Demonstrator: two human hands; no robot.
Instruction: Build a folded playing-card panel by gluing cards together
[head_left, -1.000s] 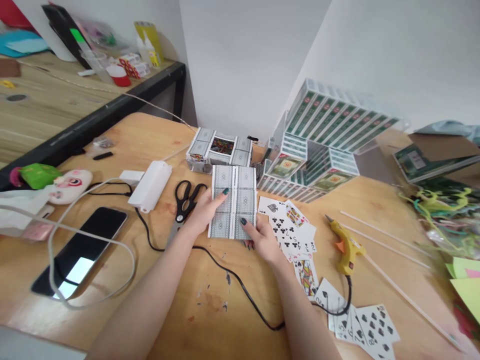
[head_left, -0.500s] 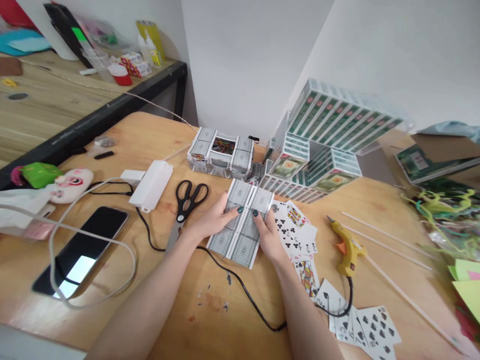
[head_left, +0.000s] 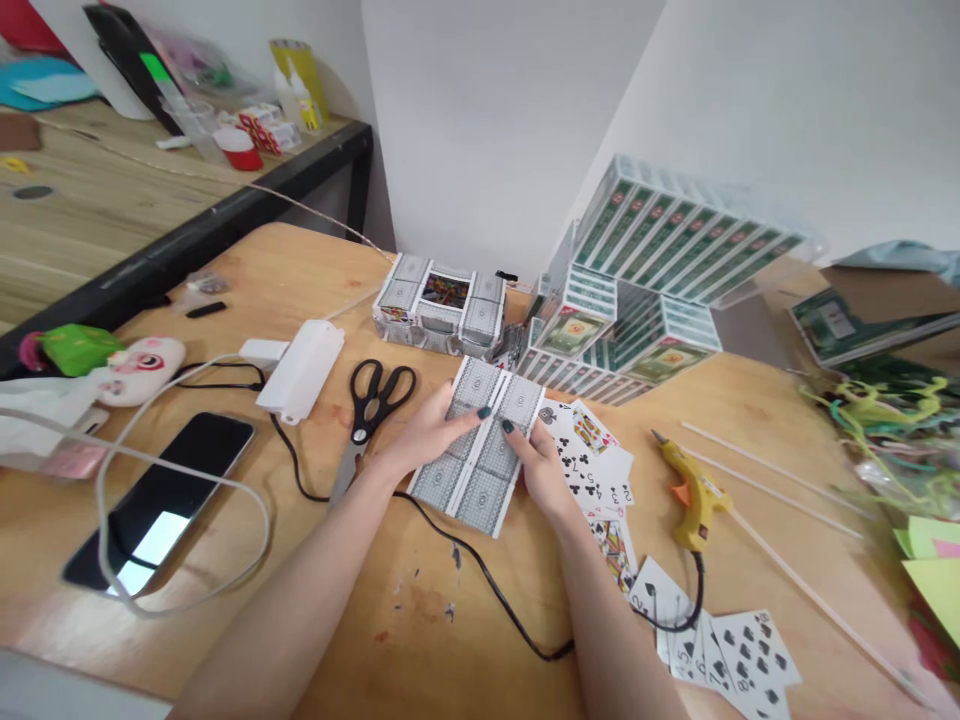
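Note:
A flat panel of grey-backed playing cards (head_left: 480, 450), with a pale seam down its middle, is held tilted above the table. My left hand (head_left: 435, 432) grips its left edge, thumb on top near the seam. At the right edge my right hand (head_left: 538, 462) holds it, thumb pressed on the upper face; the other fingers of both hands are mostly hidden under it. Behind stands a box covered in cards (head_left: 442, 305). Loose playing cards (head_left: 592, 450) lie right of the panel, and black-handled scissors (head_left: 367, 410) lie to its left.
A yellow glue gun (head_left: 697, 500) and white sticks lie on the right. Stacked green card packs (head_left: 675, 235) stand at the back. A phone (head_left: 165, 500), white cable and white power strip (head_left: 304, 370) are on the left. A black cord crosses the table's front.
The right hand's fingers have shifted slightly on the panel's edge, and the panel has turned very slightly. Both hands still hold it.

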